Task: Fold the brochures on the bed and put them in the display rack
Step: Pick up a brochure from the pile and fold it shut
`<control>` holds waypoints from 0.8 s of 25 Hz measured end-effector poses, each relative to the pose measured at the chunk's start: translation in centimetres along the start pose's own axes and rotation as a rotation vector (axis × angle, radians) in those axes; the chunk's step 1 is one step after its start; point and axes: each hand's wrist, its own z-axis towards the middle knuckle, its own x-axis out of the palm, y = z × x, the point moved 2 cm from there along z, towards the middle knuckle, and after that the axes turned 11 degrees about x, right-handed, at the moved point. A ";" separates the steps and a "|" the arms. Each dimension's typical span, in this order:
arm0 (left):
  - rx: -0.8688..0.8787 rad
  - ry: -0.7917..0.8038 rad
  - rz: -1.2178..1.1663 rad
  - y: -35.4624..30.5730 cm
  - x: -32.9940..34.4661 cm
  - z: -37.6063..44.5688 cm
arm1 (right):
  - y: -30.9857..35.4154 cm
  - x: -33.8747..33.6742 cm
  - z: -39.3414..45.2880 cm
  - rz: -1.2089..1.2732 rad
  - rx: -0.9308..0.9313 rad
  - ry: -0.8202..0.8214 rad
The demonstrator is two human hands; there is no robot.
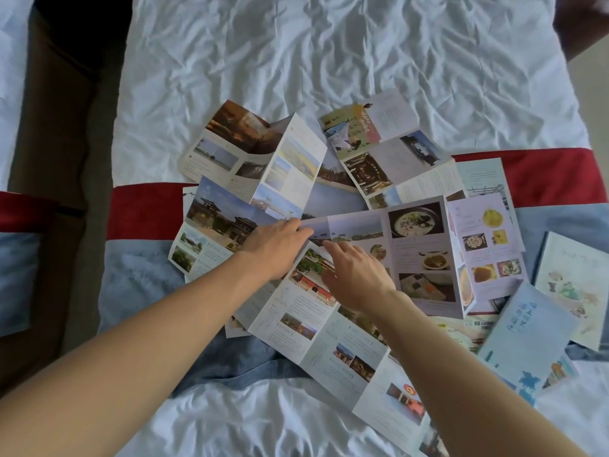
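Resting on unfolded brochures (418, 255) strewn across bed (329, 61); both hands (276, 245).

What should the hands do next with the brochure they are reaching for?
Probably pinch the near corner of the food brochure and lift it off the pile. Both the left hand and right hand rest at that corner, fingers relaxed, gripping nothing, and the brochure lies unfolded over others.

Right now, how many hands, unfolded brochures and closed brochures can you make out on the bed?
Hands: 2, left hand and right hand, both on the pile.
Unfolded brochures: about 6, overlapping so the count is rough, including the food brochure.
Closed brochures: 2, the blue-cover brochure and the pale illustrated brochure.
Total: about 10.
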 end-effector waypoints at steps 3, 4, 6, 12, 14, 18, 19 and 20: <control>0.015 -0.048 0.000 0.1 0.0 -0.3 | 1.0 0.6 0.7 0.045 -0.014 0.026; 0.017 -0.077 -0.001 0.2 0.0 -0.3 | 1.3 0.8 0.8 0.053 -0.011 0.040; 0.023 -0.126 0.040 0.7 0.2 -0.4 | 1.7 1.3 1.1 0.054 -0.002 0.056; -0.052 -0.066 0.248 4.3 0.5 -0.9 | 3.3 2.1 2.8 0.044 0.016 0.006; -0.056 -0.051 0.250 5.0 0.5 -1.5 | 3.8 2.0 2.8 0.048 0.019 -0.040; -0.116 -0.073 0.260 6.4 -0.4 -2.8 | 4.0 1.4 2.1 0.022 0.054 -0.087; -0.139 -0.081 0.268 6.8 -0.7 -3.2 | 4.0 1.0 2.0 0.010 0.063 -0.089; -0.164 -0.090 0.277 7.1 -1.1 -3.5 | 3.9 0.7 1.9 -0.001 0.072 -0.091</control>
